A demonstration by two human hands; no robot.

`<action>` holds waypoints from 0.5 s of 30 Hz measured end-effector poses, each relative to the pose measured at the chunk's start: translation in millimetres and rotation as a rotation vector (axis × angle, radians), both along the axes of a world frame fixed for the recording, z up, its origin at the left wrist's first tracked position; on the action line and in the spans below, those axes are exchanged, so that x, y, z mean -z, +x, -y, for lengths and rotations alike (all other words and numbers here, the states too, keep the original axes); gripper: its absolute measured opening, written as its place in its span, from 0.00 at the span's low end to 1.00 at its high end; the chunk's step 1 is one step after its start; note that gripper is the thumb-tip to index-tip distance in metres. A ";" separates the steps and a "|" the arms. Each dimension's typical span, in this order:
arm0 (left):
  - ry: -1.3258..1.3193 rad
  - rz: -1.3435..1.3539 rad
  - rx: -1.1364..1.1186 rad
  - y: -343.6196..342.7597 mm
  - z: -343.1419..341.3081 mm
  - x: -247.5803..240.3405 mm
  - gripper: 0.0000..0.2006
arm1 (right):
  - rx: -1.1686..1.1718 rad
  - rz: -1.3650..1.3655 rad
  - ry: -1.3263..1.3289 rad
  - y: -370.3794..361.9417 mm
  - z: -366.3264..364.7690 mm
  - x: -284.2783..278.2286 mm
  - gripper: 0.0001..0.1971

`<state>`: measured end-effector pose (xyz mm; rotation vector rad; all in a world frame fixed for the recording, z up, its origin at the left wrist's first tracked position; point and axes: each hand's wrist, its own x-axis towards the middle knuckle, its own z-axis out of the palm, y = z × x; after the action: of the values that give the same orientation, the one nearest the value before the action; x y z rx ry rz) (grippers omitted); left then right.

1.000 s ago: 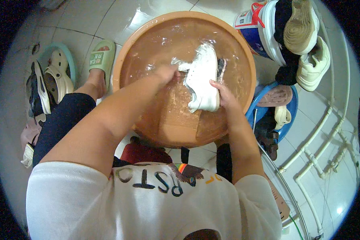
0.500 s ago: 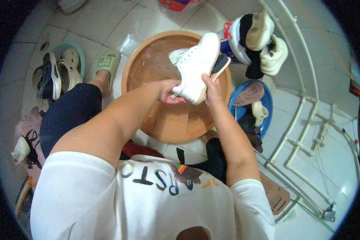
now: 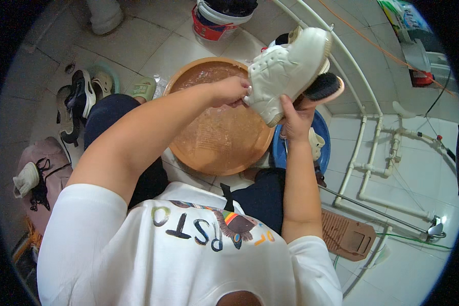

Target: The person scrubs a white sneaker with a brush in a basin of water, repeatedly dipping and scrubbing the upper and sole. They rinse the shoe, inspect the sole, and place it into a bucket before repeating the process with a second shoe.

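Observation:
A white lace-up sneaker is held up over the right rim of a round orange-brown basin of water. My right hand grips the shoe near its sole, with the thumb on the white upper. The same hand also holds a scrubbing brush with black bristles and a light handle, beside the sole. My left hand is closed in a pinch at the shoe's opening edge; its fingertips are partly hidden.
A blue basin with footwear stands right of the orange one. Pipes run along the right wall, near a brown washboard. Several shoes lie at the left. A bucket with a red-and-white side stands at the far side.
The shoe and brush have been lifted up and to the right in the picture. My left hand has shifted from cupping the shoe to pinching its edge. The view has also tilted.

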<state>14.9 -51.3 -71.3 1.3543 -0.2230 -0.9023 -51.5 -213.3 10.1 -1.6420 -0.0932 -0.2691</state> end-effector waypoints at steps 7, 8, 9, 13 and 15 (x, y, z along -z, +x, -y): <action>-0.144 0.347 -0.192 20.6 12.1 91.7 0.09 | -0.123 0.062 0.071 -13.0 -13.9 8.6 0.28; -0.187 0.326 -0.152 24.6 8.2 89.7 0.09 | -0.121 0.050 0.049 -15.1 -14.9 5.6 0.30; -0.217 0.223 -0.183 24.1 7.2 89.1 0.11 | -0.119 0.038 0.029 -16.1 -15.4 3.5 0.32; -0.461 -0.395 -0.458 1.2 -6.1 -11.8 0.19 | -0.122 -0.019 -0.047 -14.7 2.1 16.1 0.34; -0.817 -0.699 -0.558 3.1 -24.4 -39.2 0.26 | -0.095 -0.025 -0.142 -12.7 4.2 27.3 0.33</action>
<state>18.0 -26.9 -32.1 0.2637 0.2990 -0.6386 -64.2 -217.5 -17.3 -1.7758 -0.1738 -0.1723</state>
